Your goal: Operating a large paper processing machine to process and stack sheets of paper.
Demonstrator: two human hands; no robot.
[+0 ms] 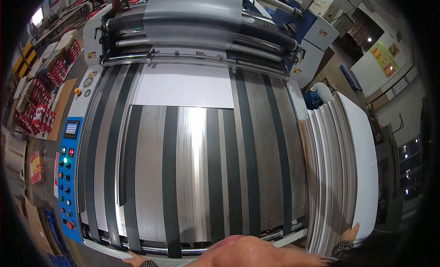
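Observation:
My left hand (pixel 134 259) lies low at the front left corner of a wide feeding machine, its fingers stretched along the pale front rail (pixel 107 251). At the right, my right hand (pixel 350 233) is at the near corner of a tall stack of large sheets (pixel 332 175), its fingers closed at the edge of the white top sheet (pixel 364 170). Part of that grip is hidden. Farther up, a white sheet (pixel 185 86) lies flat on the machine's metal bed (pixel 149 166), its far end under a cross bar (pixel 197 58). Dark belts (pixel 172 175) run lengthwise along the bed.
A blue control panel (pixel 68 189) with buttons and a small screen lines the bed's left side. Rollers (pixel 201 30) carrying a wide translucent film (pixel 192 10) span the far end. Red and white bundles (pixel 43 111) are piled at the left. A blue bin (pixel 316 99) stands behind the stack.

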